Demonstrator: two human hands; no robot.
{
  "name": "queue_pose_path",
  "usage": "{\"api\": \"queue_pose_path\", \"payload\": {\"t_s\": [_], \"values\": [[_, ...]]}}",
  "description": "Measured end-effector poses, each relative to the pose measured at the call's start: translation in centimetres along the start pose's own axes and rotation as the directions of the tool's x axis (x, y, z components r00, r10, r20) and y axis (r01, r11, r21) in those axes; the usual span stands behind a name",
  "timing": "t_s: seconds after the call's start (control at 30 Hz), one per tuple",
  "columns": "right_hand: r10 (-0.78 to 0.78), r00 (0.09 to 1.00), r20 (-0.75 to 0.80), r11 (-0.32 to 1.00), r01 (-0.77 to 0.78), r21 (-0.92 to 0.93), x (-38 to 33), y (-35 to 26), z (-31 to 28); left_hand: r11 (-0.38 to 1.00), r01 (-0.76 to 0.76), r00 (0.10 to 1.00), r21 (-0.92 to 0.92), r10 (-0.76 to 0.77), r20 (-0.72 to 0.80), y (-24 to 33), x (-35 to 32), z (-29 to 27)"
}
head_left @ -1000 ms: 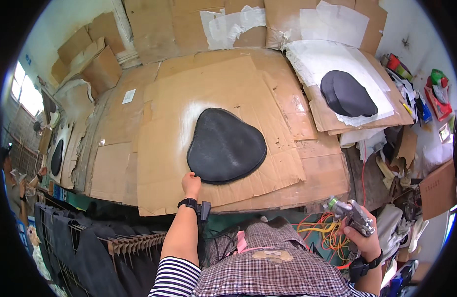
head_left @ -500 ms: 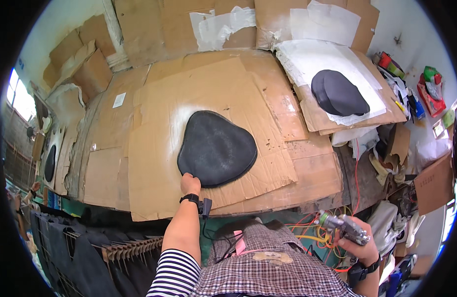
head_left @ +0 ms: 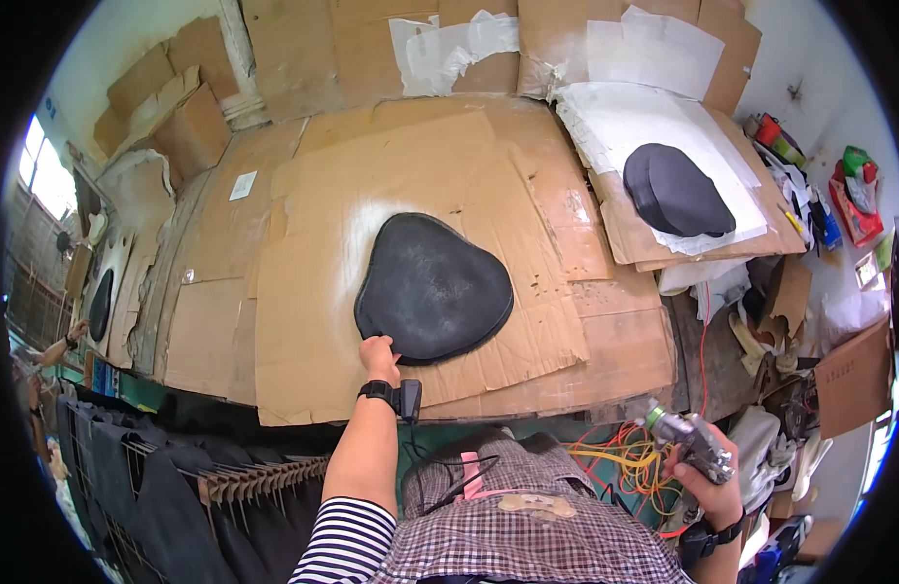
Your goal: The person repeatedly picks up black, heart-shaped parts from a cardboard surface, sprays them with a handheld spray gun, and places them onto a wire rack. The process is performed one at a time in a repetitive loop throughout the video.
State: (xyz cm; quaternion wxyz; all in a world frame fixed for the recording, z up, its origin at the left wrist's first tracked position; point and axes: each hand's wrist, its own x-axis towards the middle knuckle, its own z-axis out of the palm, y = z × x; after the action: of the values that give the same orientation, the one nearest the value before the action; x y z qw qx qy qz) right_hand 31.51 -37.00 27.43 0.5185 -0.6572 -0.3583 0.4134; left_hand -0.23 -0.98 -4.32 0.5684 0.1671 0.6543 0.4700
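A black rounded-triangular pad (head_left: 435, 289), dusted with pale specks, lies flat on a cardboard sheet (head_left: 313, 321). My left hand (head_left: 378, 355) pinches its near-left edge; the fingertips are partly hidden. Off the table to the right, my right hand (head_left: 710, 487) is wrapped around the grip of a metal spray gun (head_left: 698, 445), whose green-ringed nozzle end tilts up toward the left. The spray gun is apart from the pad. A whitish haze marks the cardboard beside the pad's upper-left edge.
Another black pad or stack of pads (head_left: 675, 190) rests on white paper (head_left: 625, 117) at back right. Yellow and red hoses (head_left: 620, 457) tangle below the table. Black sheets hang from a rack (head_left: 265, 487) at lower left. At far left a co-worker's arm (head_left: 65, 343) reaches near another pad (head_left: 100, 305).
The spray gun and my right hand have shifted slightly right and up. My left hand stays on the pad's edge. The whole view has moved a little.
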Motion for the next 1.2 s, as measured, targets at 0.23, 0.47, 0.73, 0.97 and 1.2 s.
{"api": "queue_pose_path", "payload": {"t_s": [0.23, 0.47, 0.73, 0.97, 1.2], "values": [[0.044, 0.981, 0.188, 0.998, -0.036, -0.046, -0.4, 0.7, -1.3, 0.986, 0.047, 0.999, -0.158, -0.043, 0.03, 0.1, -1.0, 0.2], [0.036, 0.999, 0.025, 0.986, -0.04, 0.159, 1.5, 0.7, 1.4, 0.987, 0.048, 0.979, -0.156, -0.015, 0.203, 2.5, -0.7, 1.9], [0.021, 0.993, 0.119, 0.996, -0.032, 0.087, 2.6, 0.7, 1.7, 0.803, -0.014, 0.73, -0.596, 0.416, 0.543, 18.4, -5.8, 10.4], [0.062, 0.986, 0.153, 0.997, -0.068, 0.036, 2.9, 0.6, 1.2, 0.666, -0.071, 0.527, -0.743, 0.657, 0.539, 29.1, -13.3, 6.3], [-0.008, 0.996, 0.087, 1.0, 0.006, 0.02, 2.6, 0.1, 2.0, 0.531, -0.108, 0.553, -0.84, 0.735, 0.393, 30.6, -13.2, -3.9]]}}
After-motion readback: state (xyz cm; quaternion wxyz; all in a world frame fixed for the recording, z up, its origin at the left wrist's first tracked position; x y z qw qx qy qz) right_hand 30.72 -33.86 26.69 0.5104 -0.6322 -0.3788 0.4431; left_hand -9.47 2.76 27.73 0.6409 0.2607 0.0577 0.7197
